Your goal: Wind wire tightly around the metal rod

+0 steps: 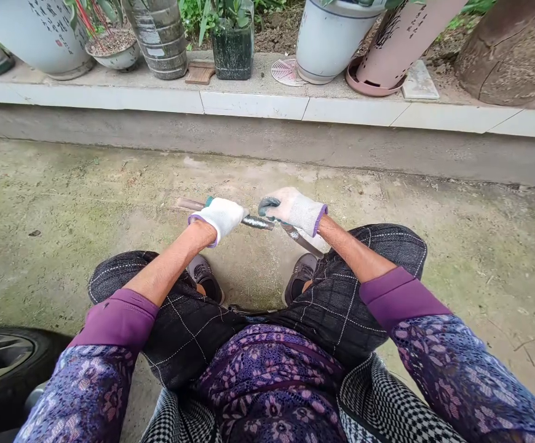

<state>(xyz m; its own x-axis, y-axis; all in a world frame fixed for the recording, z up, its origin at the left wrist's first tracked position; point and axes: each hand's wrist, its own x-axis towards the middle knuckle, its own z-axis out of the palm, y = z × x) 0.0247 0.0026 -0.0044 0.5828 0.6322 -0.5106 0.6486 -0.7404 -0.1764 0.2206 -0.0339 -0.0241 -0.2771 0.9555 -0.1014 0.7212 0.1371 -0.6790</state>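
Both hands wear white knit gloves with purple cuffs and dark green palm coating. My left hand (pixel 221 216) is closed around a brown rod (pixel 190 203). One end sticks out to the left; a shiny, ridged silver section (pixel 258 222) shows on the right, pointing toward the other hand. My right hand (pixel 293 206) has its fingers curled, with a second brown rod (pixel 308 243) slanting from under it down toward the right knee. Silver shows on this rod near the glove. Whether the two pieces join under the right hand is hidden.
Mossy concrete (pixel 110 184) lies underfoot, between two shoes. Ahead runs a low ledge with white tiles (pixel 253 105), bearing a white pot (pixel 332 40), a pink pot (pixel 406 43) and several other planters. A car wheel (pixel 41 357) stands close at lower left.
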